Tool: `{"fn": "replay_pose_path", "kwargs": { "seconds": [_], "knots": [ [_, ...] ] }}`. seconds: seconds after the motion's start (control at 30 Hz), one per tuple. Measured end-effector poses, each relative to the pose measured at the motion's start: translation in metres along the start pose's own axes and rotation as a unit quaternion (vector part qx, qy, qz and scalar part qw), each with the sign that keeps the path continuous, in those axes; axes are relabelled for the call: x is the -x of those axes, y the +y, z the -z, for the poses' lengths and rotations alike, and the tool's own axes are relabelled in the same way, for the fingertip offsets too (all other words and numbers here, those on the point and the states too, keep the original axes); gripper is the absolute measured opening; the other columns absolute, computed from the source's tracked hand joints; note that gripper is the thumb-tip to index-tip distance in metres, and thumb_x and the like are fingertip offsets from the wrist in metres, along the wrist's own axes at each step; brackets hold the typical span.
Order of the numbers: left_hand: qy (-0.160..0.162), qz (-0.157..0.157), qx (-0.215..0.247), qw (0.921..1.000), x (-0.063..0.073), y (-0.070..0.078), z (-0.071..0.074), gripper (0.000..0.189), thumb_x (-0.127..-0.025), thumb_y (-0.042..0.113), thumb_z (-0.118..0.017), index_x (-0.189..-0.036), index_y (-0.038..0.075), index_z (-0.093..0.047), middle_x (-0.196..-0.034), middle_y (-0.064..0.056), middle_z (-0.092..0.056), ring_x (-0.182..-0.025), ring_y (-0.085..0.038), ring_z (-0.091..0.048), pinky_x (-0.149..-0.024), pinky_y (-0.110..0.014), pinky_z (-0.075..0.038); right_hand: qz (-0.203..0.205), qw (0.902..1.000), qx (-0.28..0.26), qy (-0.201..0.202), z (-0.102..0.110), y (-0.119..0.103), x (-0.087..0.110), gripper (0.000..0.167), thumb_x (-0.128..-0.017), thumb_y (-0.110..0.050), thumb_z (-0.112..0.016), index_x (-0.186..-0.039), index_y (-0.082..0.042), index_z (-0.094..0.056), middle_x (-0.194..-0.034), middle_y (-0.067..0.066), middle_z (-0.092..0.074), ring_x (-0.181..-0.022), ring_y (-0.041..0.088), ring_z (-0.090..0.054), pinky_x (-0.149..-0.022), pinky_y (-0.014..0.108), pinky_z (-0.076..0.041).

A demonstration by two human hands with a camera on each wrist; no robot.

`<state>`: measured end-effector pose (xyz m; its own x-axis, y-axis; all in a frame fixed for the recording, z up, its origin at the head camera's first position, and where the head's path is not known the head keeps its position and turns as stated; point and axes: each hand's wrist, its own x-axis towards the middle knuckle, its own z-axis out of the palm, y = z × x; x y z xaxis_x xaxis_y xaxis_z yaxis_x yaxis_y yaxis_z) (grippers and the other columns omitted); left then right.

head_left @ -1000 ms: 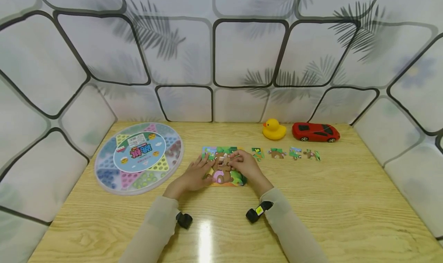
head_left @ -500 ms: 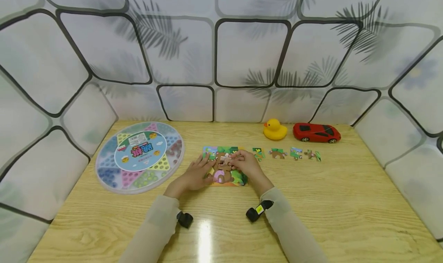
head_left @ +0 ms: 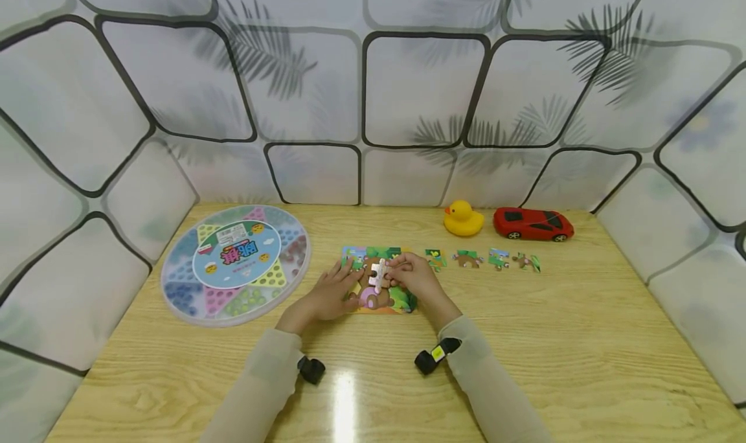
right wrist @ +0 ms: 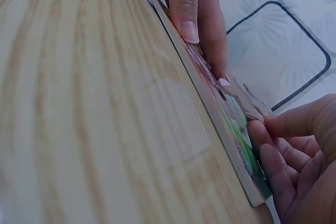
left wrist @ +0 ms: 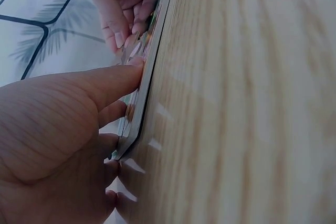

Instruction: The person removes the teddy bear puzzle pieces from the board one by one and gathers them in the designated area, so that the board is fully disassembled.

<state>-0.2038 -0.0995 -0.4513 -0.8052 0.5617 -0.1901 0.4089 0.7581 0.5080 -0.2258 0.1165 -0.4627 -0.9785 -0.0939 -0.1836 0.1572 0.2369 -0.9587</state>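
A jigsaw puzzle (head_left: 367, 306) with a brown bear picture lies flat in its thin tray on the wooden table. My left hand (head_left: 331, 293) rests on the puzzle's left side, fingers spread and nearly straight; in the left wrist view its thumb (left wrist: 118, 83) presses near the board's edge. Over the bear, my right hand (head_left: 416, 280) pinches a puzzle piece (head_left: 379, 275) between thumb and fingers. The right wrist view has this piece (right wrist: 251, 100) tilted up from the picture surface. Parts of the puzzle are hidden beneath both hands.
Several loose puzzle pieces (head_left: 467, 259) lie in a row right of the puzzle. Behind them are a yellow rubber duck (head_left: 463, 219) and a red toy car (head_left: 533, 224). A round Chinese checkers set (head_left: 236, 261) lies at left. A patterned wall (head_left: 408, 171) closes the back.
The puzzle piece in my right hand has turned and tilted up, showing more of its pale face. My left hand has stayed in place.
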Motion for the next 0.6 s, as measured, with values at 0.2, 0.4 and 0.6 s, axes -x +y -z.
{"fn": "replay_pose_path", "kwargs": {
  "seconds": [0.2,0.4,0.6],
  "knots": [
    [0.005,-0.006,0.001,1.0000,0.001,0.001,0.000,0.062,-0.097,0.026,-0.049,-0.150,0.005,-0.025,-0.157,-0.019,-0.003,-0.142,-0.040,0.001,-0.110,-0.060,-0.006,0.003,0.9998,-0.017,-0.009,0.003,0.000,0.000,0.010,-0.090,0.000,-0.060,-0.099,0.005,-0.062,-0.074,0.003,-0.067,-0.061,0.009,-0.060,-0.053,0.020,-0.045],
    [0.003,-0.003,-0.001,1.0000,0.001,0.002,0.000,0.061,-0.097,0.025,-0.049,-0.150,0.005,-0.025,-0.157,-0.018,-0.003,-0.143,-0.039,0.001,-0.111,-0.060,-0.006,-0.001,0.9993,-0.021,-0.031,0.010,-0.002,0.001,0.014,-0.090,0.000,-0.059,-0.103,0.006,-0.061,-0.079,0.003,-0.069,-0.066,0.008,-0.063,-0.057,0.021,-0.049],
    [0.000,-0.001,-0.007,1.0000,0.000,0.002,0.000,0.064,-0.097,0.029,-0.051,-0.150,0.005,-0.025,-0.157,-0.019,-0.002,-0.142,-0.040,0.001,-0.111,-0.060,-0.005,-0.014,0.9989,-0.028,-0.034,0.026,0.001,0.000,0.020,-0.092,-0.003,-0.058,-0.110,0.006,-0.059,-0.085,0.004,-0.069,-0.070,0.009,-0.063,-0.061,0.021,-0.052]
  ]
}}
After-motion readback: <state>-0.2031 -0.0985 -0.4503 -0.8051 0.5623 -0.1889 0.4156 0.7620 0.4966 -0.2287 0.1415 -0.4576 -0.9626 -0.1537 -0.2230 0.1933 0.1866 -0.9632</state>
